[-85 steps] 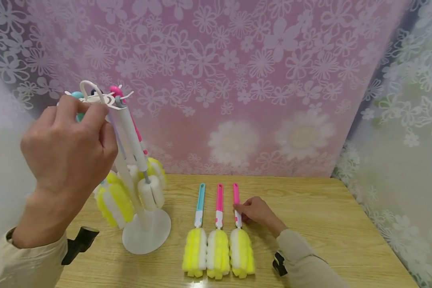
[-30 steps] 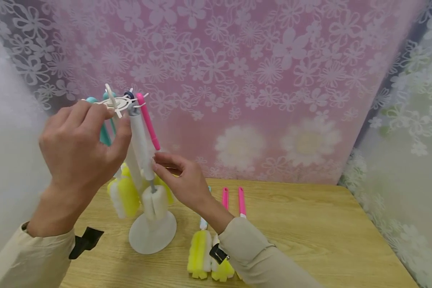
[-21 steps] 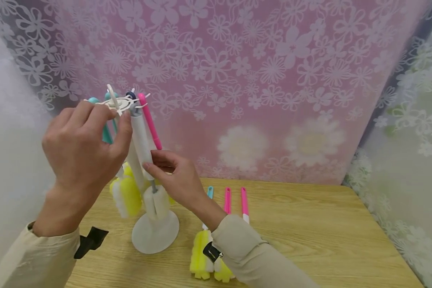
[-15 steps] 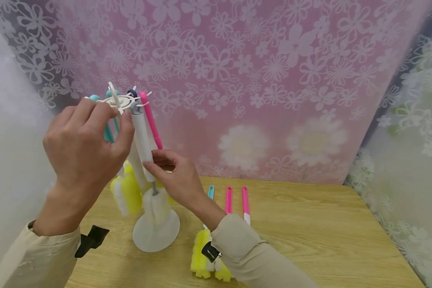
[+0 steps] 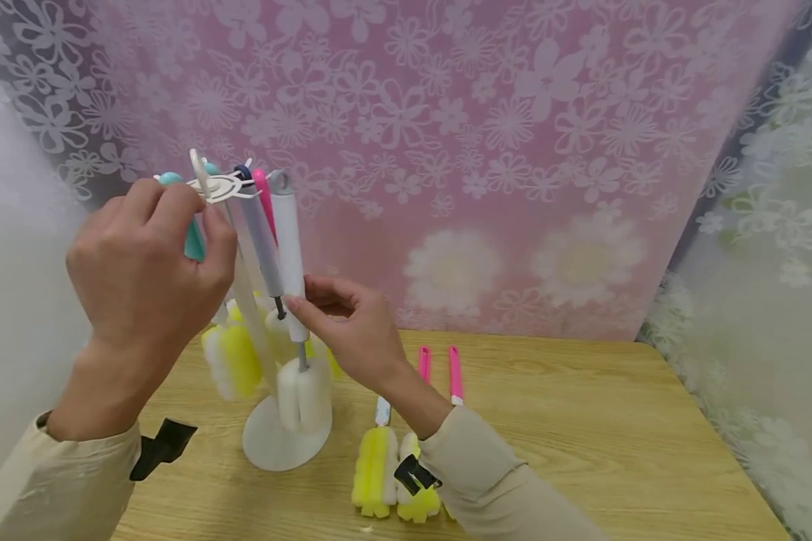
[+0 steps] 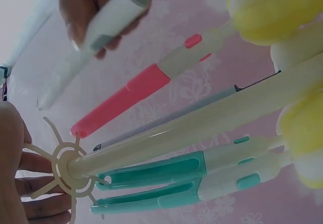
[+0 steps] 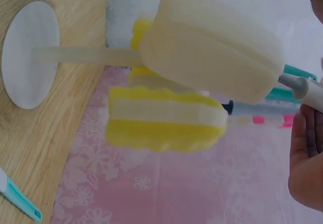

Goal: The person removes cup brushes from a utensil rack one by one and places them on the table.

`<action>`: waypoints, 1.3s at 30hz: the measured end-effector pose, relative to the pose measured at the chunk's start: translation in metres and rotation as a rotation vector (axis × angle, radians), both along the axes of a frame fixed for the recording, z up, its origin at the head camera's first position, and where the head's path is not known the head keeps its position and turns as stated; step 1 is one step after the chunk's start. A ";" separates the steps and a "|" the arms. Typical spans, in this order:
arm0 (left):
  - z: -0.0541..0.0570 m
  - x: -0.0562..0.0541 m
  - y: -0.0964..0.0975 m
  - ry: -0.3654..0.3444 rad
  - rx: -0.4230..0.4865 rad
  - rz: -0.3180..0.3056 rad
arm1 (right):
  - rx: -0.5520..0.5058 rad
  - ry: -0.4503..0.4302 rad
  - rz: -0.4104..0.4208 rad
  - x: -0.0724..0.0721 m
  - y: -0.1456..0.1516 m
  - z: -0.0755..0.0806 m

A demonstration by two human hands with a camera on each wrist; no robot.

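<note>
My left hand (image 5: 152,263) grips the white hook ring (image 5: 225,185) at the top of a brush stand, whose round base (image 5: 260,451) is on the table. With thumb and fingers, my right hand (image 5: 359,330) holds a sponge bottle brush by its white handle (image 5: 289,240). Its grey hanging loop (image 5: 280,180) is apart from the hooks, and its white sponge head (image 5: 304,394) hangs in front of the pole. Other brushes hang on the stand: one with a pink handle (image 6: 121,103), teal ones (image 6: 151,176), and a grey-handled one (image 5: 260,244).
Three yellow-and-white sponge brushes lie side by side on the wooden table (image 5: 568,421); my right forearm partly covers them. Their handles are teal and pink (image 5: 455,372). A flowered pink curtain (image 5: 446,150) stands behind the table, with pale flowered cloth (image 5: 771,315) at right.
My right hand has gone from the lying pink-handled brush to the white-handled one on the stand, gripped it and drawn it off its hook rightward. My left hand keeps hold of the stand's top.
</note>
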State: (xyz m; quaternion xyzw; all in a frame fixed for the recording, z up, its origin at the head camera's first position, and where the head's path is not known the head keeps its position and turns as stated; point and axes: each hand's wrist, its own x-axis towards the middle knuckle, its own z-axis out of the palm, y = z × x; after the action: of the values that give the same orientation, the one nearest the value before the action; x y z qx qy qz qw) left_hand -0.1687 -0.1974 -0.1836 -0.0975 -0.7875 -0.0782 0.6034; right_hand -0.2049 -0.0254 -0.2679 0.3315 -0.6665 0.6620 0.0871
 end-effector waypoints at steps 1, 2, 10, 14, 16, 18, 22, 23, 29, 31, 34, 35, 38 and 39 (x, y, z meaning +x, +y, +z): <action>0.000 0.000 0.000 -0.004 0.000 0.002 | -0.012 -0.006 -0.002 0.001 0.005 0.001; 0.000 0.000 0.000 -0.009 -0.002 0.003 | -0.027 -0.013 -0.003 0.001 0.012 0.001; -0.002 -0.001 -0.002 -0.045 0.043 -0.039 | -0.118 -0.024 -0.117 -0.014 0.076 -0.004; -0.004 0.001 -0.005 -0.053 0.054 -0.035 | -0.078 -0.096 -0.208 -0.025 0.113 -0.015; -0.004 0.002 -0.006 -0.048 0.055 -0.030 | -0.035 -0.161 -0.244 -0.030 0.133 -0.023; -0.004 0.004 -0.007 -0.040 0.053 -0.024 | 0.006 -0.248 -0.275 -0.035 0.153 -0.035; -0.003 0.005 -0.009 -0.015 0.036 -0.011 | 0.095 -0.404 -0.331 -0.043 0.187 -0.063; -0.002 0.004 -0.009 -0.011 0.033 -0.010 | 0.108 -0.431 -0.349 -0.044 0.194 -0.071; -0.002 0.003 -0.008 -0.005 0.032 -0.004 | 0.224 -0.546 -0.422 -0.046 0.221 -0.113; -0.002 0.002 -0.007 -0.009 0.028 0.001 | 0.255 -0.597 -0.435 -0.046 0.228 -0.126; -0.003 0.001 -0.004 -0.010 0.024 -0.002 | 0.282 -0.673 -0.445 -0.044 0.238 -0.140; -0.003 0.000 -0.004 -0.009 0.024 -0.005 | 0.292 -0.694 -0.451 -0.043 0.242 -0.144; -0.003 -0.003 0.000 0.000 0.028 -0.013 | 0.321 -0.725 -0.466 -0.042 0.253 -0.152; -0.003 -0.003 0.001 0.004 0.028 -0.014 | 0.329 -0.728 -0.472 -0.041 0.257 -0.154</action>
State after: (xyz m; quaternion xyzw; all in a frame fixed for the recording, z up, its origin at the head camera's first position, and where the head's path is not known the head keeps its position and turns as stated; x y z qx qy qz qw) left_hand -0.1721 -0.1967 -0.1866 -0.0948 -0.7846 -0.0935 0.6056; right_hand -0.2461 0.2313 -0.4217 -0.0741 -0.8072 0.5827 -0.0581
